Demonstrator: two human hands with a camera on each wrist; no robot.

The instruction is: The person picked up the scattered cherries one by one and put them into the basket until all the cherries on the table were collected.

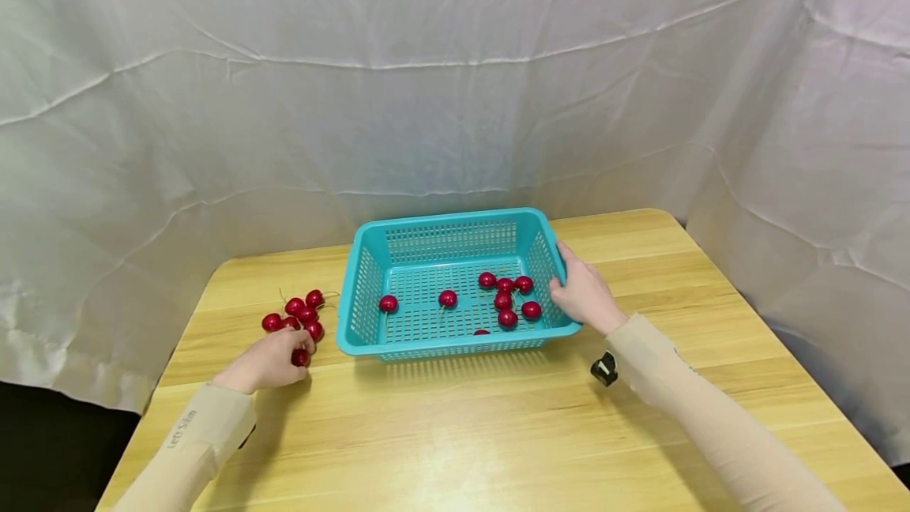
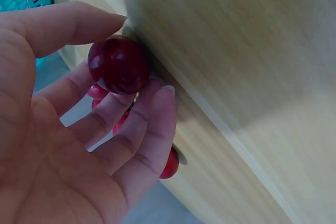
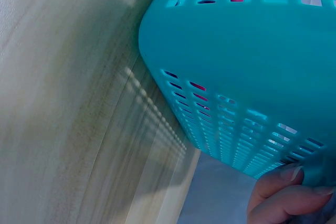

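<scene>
At the left of the table, my left hand (image 1: pixel 268 360) pinches a dark red cherry (image 2: pixel 119 65) between the thumb and curled fingers. Just beyond it lies a loose cluster of several cherries (image 1: pixel 295 306), some with thin stems; the hand partly covers them. A turquoise plastic basket (image 1: pixel 455 348) with slotted walls stands mid-table. My right hand (image 1: pixel 584 291) grips its right end at the rim, the fingers (image 3: pixel 278 182) against the outer wall in the right wrist view. Inside the basket, several cherries gather toward the right, with a cherry (image 1: pixel 388 303) at the left and another cherry (image 1: pixel 448 299) near the middle.
The wooden table (image 1: pixel 455 433) runs under everything. A pale fabric curtain (image 1: pixel 441 101) hangs behind it and along both sides. A small black device (image 1: pixel 604 368) is at the right wrist, below the sleeve.
</scene>
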